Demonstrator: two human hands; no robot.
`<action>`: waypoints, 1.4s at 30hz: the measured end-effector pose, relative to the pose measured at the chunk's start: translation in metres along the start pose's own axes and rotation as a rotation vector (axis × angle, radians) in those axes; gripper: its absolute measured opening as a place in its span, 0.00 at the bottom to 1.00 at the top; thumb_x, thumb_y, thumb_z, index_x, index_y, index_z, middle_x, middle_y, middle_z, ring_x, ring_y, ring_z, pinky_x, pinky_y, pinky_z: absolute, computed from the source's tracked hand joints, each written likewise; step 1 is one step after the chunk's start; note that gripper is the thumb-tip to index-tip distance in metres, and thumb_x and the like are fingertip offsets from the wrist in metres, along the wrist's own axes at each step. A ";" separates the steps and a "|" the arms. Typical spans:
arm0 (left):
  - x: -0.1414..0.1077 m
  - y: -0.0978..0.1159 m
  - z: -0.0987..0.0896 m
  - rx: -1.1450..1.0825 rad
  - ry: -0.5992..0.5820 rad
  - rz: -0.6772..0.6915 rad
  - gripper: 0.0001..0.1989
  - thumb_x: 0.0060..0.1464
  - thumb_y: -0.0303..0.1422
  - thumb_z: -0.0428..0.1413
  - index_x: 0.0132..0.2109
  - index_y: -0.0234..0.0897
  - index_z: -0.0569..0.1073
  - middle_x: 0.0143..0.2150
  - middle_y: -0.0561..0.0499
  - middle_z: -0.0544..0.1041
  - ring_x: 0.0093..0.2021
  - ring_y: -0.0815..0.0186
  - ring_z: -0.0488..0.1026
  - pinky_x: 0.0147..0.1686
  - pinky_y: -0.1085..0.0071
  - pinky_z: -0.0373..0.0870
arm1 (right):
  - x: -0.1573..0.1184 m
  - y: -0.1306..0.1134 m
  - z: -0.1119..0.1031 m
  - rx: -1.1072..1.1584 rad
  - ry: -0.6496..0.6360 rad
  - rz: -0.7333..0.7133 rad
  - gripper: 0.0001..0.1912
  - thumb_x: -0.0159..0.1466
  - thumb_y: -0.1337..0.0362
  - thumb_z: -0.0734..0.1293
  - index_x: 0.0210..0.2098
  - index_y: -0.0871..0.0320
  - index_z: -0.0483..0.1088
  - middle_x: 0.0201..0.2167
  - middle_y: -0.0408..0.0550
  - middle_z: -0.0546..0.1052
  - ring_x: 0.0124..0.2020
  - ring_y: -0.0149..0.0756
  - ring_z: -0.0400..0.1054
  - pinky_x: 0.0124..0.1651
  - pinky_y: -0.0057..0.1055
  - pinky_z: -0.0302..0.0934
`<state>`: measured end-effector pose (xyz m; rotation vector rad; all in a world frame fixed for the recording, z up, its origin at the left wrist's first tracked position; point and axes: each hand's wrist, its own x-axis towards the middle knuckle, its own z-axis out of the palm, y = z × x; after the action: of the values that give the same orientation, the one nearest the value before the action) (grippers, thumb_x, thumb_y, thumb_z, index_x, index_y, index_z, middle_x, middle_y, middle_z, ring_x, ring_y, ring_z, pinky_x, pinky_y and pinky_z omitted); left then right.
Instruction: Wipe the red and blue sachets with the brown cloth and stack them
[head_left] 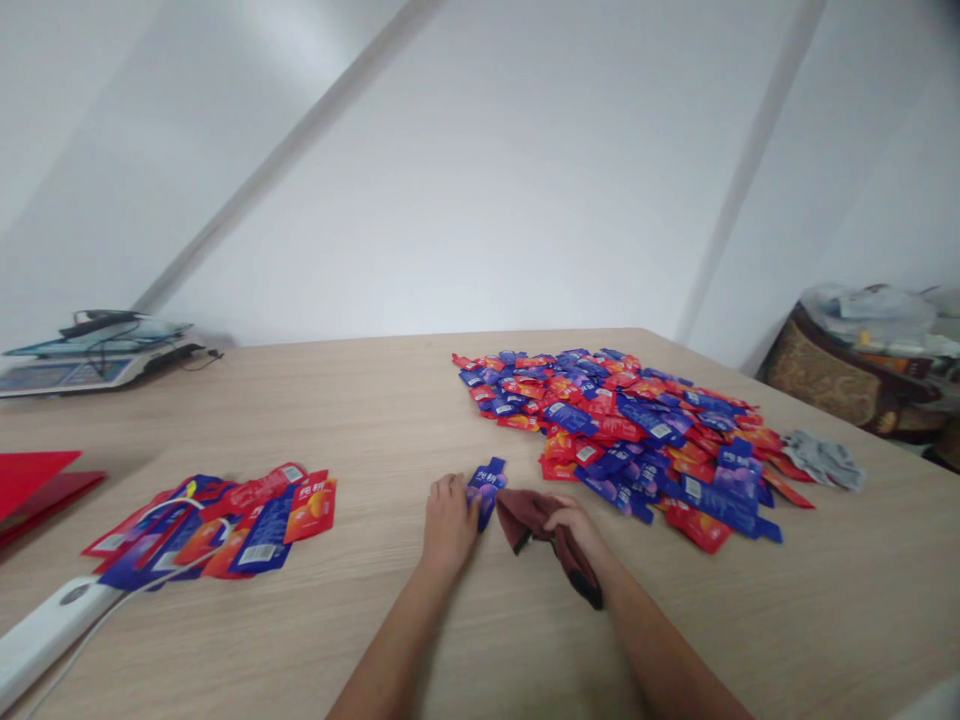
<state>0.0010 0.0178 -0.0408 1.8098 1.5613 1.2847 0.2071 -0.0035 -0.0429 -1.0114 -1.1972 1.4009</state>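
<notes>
Blue packet (489,482), nearer me than the pile (592,405), is pinched in my left hand (448,520); my right hand (581,533) grips a brown cloth (527,514), whose loose fold could snag and crease it.

Matt cloth is seen in the crumpled brown rag (521,512), glossy plastic in flat red and blue packets (570,416).

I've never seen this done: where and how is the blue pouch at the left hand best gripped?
Probably by the narrow tab of the blue pouch, from the far side: it juts forward, clear of the left hand at the left edge.
</notes>
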 end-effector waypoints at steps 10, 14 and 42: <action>0.006 0.003 0.015 -0.478 -0.056 -0.322 0.11 0.49 0.30 0.53 0.40 0.34 0.75 0.38 0.43 0.78 0.41 0.58 0.73 0.46 0.64 0.64 | -0.010 -0.006 0.014 -0.169 0.334 -0.377 0.20 0.56 0.64 0.61 0.47 0.55 0.70 0.51 0.50 0.72 0.54 0.43 0.63 0.58 0.43 0.54; -0.003 0.000 0.022 -0.940 -0.171 -0.515 0.13 0.46 0.34 0.56 0.37 0.31 0.75 0.31 0.45 0.78 0.32 0.62 0.74 0.37 0.67 0.68 | -0.029 -0.012 0.054 -0.839 0.046 -0.481 0.22 0.62 0.63 0.59 0.56 0.50 0.64 0.58 0.46 0.64 0.59 0.42 0.54 0.61 0.42 0.48; -0.001 0.004 0.020 -0.872 -0.016 -0.624 0.07 0.40 0.26 0.53 0.30 0.30 0.74 0.21 0.51 0.73 0.21 0.67 0.69 0.27 0.71 0.67 | -0.007 -0.004 0.048 -0.826 -0.191 -0.377 0.23 0.44 0.78 0.54 0.24 0.52 0.77 0.32 0.41 0.77 0.39 0.34 0.67 0.47 0.32 0.56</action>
<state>0.0203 0.0208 -0.0482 0.7165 1.1224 1.3087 0.1621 -0.0176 -0.0307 -1.1164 -2.0697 0.6996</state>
